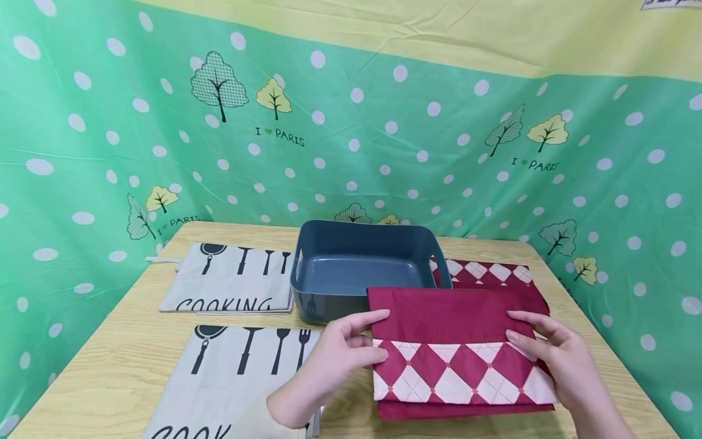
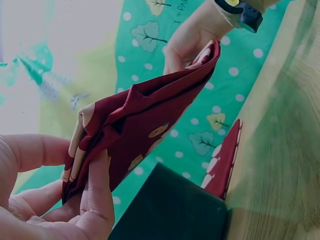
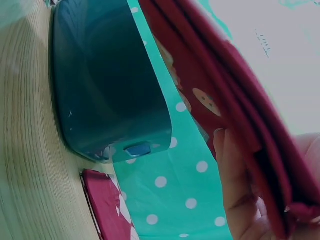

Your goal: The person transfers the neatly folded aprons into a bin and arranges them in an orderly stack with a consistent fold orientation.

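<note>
Crosswise, folded maroon cloth [image 1: 460, 350], long axis from left hand [image 1: 329, 361] to right hand [image 1: 565, 353], fingers [image 1: 368, 356] clamped on it

Basket [image 1: 329, 309] sits on the table [image 1: 104, 366], mid-width, toward the far edge. Left of it, the far cloth [image 1: 236, 281]; nearer you, before that one, the near cloth [image 1: 236, 381], partly under your left arm in head view. Right of the basket, the right cloth [image 1: 496, 272]. Your left hand [image 1: 342, 349] and right hand [image 1: 565, 360] flank the held cloth [image 1: 450, 317], above the table, before the basket's right part. Curtain [image 1: 329, 146] behind everything.
</note>
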`<state>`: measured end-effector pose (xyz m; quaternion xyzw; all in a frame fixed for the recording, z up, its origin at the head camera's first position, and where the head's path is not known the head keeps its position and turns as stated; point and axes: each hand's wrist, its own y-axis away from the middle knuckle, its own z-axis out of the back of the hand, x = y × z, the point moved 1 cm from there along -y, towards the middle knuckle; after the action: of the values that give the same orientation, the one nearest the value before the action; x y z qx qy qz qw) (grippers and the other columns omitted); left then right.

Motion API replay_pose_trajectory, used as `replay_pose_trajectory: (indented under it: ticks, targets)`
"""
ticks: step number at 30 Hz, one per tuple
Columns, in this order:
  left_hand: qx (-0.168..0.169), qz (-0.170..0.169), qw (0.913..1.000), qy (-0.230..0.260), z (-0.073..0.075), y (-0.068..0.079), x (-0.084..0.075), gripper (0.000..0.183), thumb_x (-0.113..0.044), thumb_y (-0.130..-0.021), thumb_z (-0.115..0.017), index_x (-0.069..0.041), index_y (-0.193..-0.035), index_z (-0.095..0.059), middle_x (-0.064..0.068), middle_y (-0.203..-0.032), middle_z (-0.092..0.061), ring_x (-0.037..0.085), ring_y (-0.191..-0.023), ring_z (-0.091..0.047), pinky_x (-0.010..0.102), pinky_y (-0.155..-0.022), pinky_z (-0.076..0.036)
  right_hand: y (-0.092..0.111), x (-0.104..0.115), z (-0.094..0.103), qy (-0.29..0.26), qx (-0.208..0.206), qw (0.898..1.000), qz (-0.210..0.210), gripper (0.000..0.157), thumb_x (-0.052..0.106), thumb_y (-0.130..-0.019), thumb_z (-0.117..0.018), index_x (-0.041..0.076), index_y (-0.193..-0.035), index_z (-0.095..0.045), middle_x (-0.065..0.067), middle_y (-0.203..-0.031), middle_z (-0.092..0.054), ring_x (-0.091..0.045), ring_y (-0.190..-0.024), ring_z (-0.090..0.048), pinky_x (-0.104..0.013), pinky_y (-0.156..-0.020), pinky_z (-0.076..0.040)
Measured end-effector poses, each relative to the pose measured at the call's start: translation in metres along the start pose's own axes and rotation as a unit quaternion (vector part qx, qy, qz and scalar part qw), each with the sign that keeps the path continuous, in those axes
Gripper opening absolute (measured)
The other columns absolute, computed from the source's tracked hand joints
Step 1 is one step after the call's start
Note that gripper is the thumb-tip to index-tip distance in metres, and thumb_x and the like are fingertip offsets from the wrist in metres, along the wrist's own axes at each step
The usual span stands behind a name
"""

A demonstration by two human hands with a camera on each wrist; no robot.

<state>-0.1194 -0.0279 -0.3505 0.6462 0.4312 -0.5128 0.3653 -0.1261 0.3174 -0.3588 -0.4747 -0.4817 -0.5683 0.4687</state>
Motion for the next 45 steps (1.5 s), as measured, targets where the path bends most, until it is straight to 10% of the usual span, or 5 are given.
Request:
replay_pose_trajectory:
  ticks: [45]
  targets:
    - [-0.099, -0.031, 0.9929, 0.058, 0.027, -0.001, -0.02, 0.053, 0.003, -0.089, -0.058, -0.01, -0.14, -0.053, 0.016, -0.124, -0.06, 0.021, -0.104, -0.064, 0.028, -0.083, -0.058, -0.012, 0.022, -0.055, -0.072, -0.019, 0.997, 0.025, 0.029, 0.01, -0.094, -0.067, 0.03, -0.114, -0.073, 0.011, -0.099, -0.069, -0.009, -0.08, -0.071, -0.028, -0.068, -0.061]
